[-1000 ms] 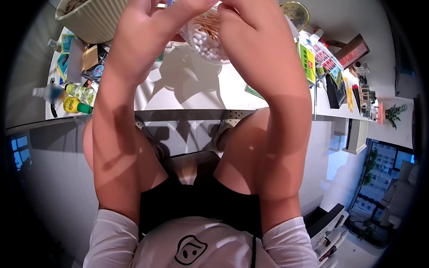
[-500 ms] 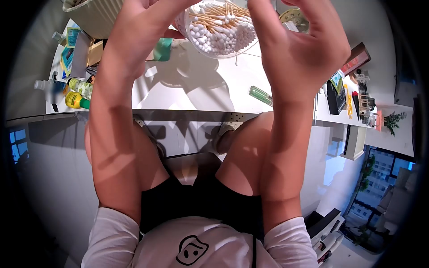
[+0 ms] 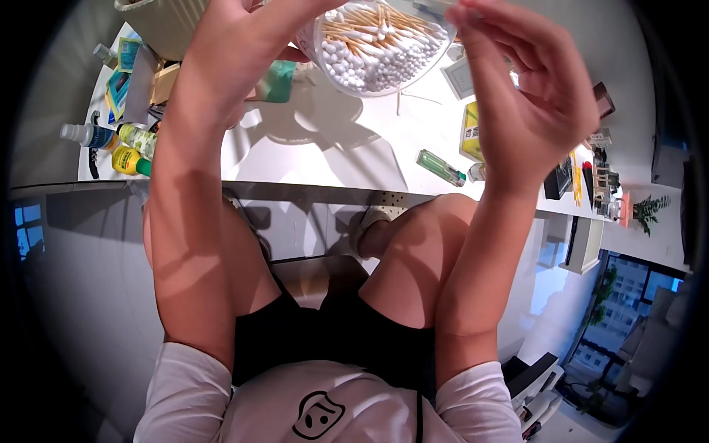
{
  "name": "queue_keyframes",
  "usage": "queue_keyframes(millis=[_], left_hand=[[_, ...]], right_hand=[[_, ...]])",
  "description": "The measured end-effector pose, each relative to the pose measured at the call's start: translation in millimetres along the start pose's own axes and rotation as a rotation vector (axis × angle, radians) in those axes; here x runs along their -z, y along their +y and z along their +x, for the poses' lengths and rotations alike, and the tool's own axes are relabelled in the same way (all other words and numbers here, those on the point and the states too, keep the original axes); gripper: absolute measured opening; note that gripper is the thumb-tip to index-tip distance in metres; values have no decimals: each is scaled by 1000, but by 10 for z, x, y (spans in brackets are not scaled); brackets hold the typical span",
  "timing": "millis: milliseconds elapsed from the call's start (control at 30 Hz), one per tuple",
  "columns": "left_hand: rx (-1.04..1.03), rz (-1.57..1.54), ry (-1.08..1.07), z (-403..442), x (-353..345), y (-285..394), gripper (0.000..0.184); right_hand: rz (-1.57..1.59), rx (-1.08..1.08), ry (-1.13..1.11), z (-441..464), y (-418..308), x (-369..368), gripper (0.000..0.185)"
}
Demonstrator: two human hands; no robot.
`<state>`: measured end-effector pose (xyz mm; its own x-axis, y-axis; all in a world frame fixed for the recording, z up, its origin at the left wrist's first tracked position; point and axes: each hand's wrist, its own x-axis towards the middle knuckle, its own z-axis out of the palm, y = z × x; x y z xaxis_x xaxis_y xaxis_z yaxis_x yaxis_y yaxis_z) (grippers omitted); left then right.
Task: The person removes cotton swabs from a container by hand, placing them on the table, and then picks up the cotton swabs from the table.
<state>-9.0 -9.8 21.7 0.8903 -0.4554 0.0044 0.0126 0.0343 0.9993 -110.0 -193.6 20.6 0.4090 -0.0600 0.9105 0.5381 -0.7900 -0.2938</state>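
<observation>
A clear round container (image 3: 380, 52) full of cotton swabs with white tips and light brown sticks is tilted toward me at the top centre. My left hand (image 3: 240, 55) grips its left side, with the fingertips partly out of frame. My right hand (image 3: 528, 85) is just right of the container; its thumb and index fingertip press together near the rim, and whether anything is between them is too small to tell. A few loose swabs (image 3: 418, 97) show on the white table (image 3: 325, 159) below the container.
Several bottles, including a yellow one (image 3: 130, 162), stand at the left. A ribbed pot (image 3: 166, 29) is at the upper left. A green-handled tool (image 3: 441, 167) lies near the front edge, beside a yellow-green box (image 3: 471, 133). A small plant (image 3: 650, 213) is far right.
The container has tilted and come into fuller view, its swabs now exposed. My right hand has moved right, away from the container, and its thumb and index finger have come together.
</observation>
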Motion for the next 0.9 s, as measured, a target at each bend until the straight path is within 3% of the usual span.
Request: queue_keyframes(millis=[100,200,300,433,500,600,900], left_hand=[[-12,34,0,-31,2,-10,54],[-169,-150,-106,-86,25,-75,54],[-207,-177,-205,-40,100,-115,54],[-200,-174,-203,-27,101,-131,51],[-218,-238,-239,-37,84,-134,49],[-205,-170,-149,-66,25,-86,49],[-239,-277,-279,-24,83,-160,54]], right_hand=[[-103,-5,-57,-67,62,-28,17],[-226,-27,-112,-68,24,12,16],[-387,90,-266,-39,50,35,14],[-389,132,-222,-8,-105,-26,11],[-323,51,-258,10,-171,-43,14],[-316,47,-275,-40,-121,-91,16],[-383,55,-267,-62,-75,-65,15]])
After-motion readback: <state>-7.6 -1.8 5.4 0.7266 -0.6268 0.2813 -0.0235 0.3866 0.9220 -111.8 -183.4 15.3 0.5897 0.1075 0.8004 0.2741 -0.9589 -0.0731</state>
